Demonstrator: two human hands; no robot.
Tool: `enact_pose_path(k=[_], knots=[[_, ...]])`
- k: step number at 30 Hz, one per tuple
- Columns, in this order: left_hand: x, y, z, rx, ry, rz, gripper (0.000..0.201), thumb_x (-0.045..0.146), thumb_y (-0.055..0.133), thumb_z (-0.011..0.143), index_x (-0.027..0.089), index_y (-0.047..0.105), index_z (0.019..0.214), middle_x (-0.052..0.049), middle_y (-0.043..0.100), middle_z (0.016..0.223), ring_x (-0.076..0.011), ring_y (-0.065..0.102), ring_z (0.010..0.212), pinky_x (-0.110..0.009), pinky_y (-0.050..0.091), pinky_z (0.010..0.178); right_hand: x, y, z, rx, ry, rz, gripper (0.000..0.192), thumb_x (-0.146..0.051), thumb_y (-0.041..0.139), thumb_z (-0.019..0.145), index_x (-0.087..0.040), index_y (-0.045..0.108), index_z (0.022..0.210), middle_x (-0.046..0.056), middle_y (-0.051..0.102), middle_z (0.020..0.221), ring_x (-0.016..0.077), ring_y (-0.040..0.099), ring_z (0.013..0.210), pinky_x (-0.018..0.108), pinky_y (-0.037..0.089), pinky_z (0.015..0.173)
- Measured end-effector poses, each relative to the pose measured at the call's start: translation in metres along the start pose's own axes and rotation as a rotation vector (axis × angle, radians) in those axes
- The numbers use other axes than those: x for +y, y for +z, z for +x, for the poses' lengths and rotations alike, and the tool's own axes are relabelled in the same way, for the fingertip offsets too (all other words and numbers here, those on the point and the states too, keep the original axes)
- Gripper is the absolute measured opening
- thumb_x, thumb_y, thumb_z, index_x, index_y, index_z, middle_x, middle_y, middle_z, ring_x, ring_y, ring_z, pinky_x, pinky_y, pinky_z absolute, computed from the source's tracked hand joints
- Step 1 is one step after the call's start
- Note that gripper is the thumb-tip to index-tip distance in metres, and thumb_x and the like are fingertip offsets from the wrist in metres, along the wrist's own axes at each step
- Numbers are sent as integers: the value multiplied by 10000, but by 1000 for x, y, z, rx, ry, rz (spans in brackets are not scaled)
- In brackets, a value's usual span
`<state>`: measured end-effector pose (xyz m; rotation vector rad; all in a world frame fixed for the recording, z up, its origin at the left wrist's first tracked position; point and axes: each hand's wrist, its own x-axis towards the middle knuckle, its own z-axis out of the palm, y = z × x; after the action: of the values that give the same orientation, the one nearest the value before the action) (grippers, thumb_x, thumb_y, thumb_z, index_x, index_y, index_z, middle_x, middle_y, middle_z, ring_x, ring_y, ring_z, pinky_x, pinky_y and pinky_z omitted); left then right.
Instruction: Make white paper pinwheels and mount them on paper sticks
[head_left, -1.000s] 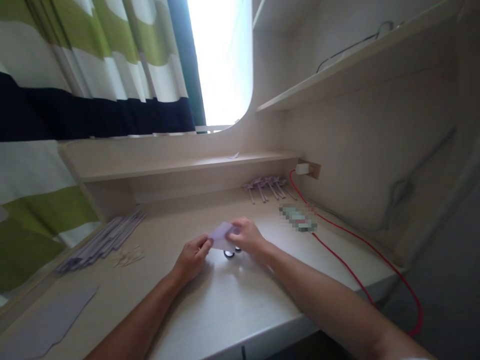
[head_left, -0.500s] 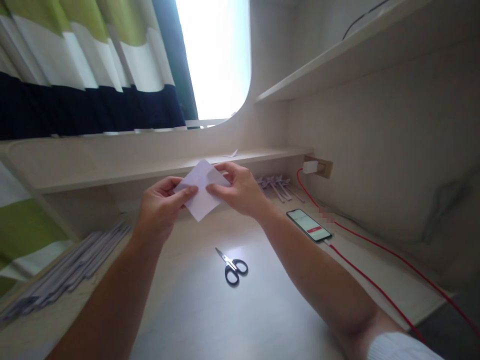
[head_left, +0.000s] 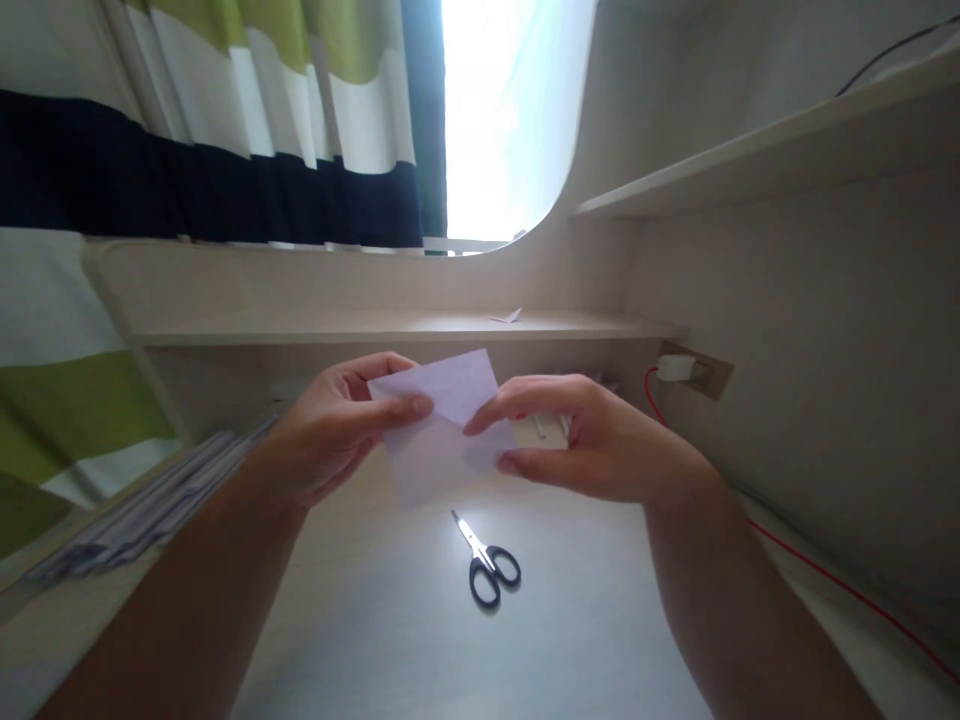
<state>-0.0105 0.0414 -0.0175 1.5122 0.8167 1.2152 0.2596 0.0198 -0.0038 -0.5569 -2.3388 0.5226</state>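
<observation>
I hold a small pale lilac sheet of paper [head_left: 442,430] up in the air above the desk, between both hands. My left hand [head_left: 334,430] pinches its left edge with thumb on the front. My right hand [head_left: 592,440] grips its right edge with thumb and fingers. Below the paper, black-handled scissors [head_left: 486,562] lie flat on the desk [head_left: 390,630], blades pointing away to the upper left.
A stack of long paper strips [head_left: 142,515] lies at the desk's left. A low shelf [head_left: 375,325] with a small paper scrap [head_left: 507,316] runs along the back. A white charger [head_left: 675,368] sits in the wall socket, its red cable [head_left: 847,590] trailing right. Striped curtains [head_left: 187,130] hang behind.
Both hands lifted the paper off the desk, uncovering the scissors, then turned it from a diamond to a flatter position. The view shifted left, so the phone is out of sight.
</observation>
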Motion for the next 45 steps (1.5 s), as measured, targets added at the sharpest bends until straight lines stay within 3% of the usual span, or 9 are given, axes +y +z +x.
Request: enact_pose_path(k=[6, 12, 16, 22, 24, 29, 34, 38, 45], knots=[[2, 9, -8, 110, -31, -105, 411, 256, 955, 556, 178, 724, 886, -23, 757, 751, -169, 689, 567, -247, 558, 518, -15, 9, -5, -127, 8, -78, 626, -1, 687, 805, -303, 690, 1353, 5, 766, 1201, 193, 719, 1066, 316, 580, 985], [8, 15, -16, 195, -16, -207, 471, 289, 968, 575, 145, 740, 961, -56, 788, 846, -167, 696, 600, -254, 570, 530, -25, 31, 2, 136, 127, 27, 368, -34, 641, 870, -258, 763, 1134, -11, 788, 1022, 166, 738, 905, 283, 577, 832], [6, 14, -17, 239, 52, -237, 389, 323, 968, 603, 135, 786, 891, -49, 776, 813, -161, 690, 644, -246, 571, 568, -25, 39, 8, 209, 62, 44, 156, -138, 757, 890, -239, 801, 1001, 6, 787, 997, 177, 729, 921, 312, 572, 863], [4, 14, -19, 298, 167, 6, 229, 308, 906, 666, 161, 817, 818, -32, 768, 770, -141, 654, 636, -210, 496, 549, -21, 44, 11, 362, -81, -137, 119, -211, 834, 884, -310, 834, 950, 45, 603, 1458, 270, 596, 1346, 460, 515, 1092], [6, 16, -22, 305, 211, 104, 174, 300, 871, 709, 170, 823, 815, -33, 775, 764, -143, 658, 638, -212, 493, 561, -19, 45, 11, 438, -110, -195, 111, -225, 834, 888, -318, 826, 948, 36, 585, 1494, 293, 551, 1407, 512, 475, 1144], [14, 22, -32, 135, 258, 236, 175, 343, 812, 781, 185, 851, 847, -61, 796, 788, -193, 699, 671, -247, 518, 569, -21, 46, 13, 451, -67, -94, 46, -230, 820, 890, -266, 799, 911, 60, 732, 1244, 237, 723, 1084, 383, 605, 867], [21, 25, -37, -8, 233, 339, 251, 422, 746, 840, 203, 868, 845, -74, 790, 765, -205, 684, 651, -247, 476, 527, -27, 40, 11, 359, 40, -37, 19, -231, 808, 891, -232, 796, 876, 39, 785, 976, 188, 715, 837, 318, 554, 707], [21, 26, -38, -17, 236, 331, 272, 415, 703, 883, 197, 863, 859, -59, 753, 711, -153, 599, 564, -221, 421, 479, -28, 35, 6, 302, 107, -48, 57, -279, 808, 892, -224, 802, 881, 30, 764, 851, 177, 669, 738, 302, 522, 631], [24, 30, -42, -37, 206, 255, 322, 465, 688, 898, 194, 822, 787, -45, 683, 660, -152, 573, 533, -222, 431, 454, -32, 33, 4, 336, 163, -85, 117, -324, 831, 856, -213, 799, 836, 17, 723, 714, 156, 621, 599, 267, 460, 496]])
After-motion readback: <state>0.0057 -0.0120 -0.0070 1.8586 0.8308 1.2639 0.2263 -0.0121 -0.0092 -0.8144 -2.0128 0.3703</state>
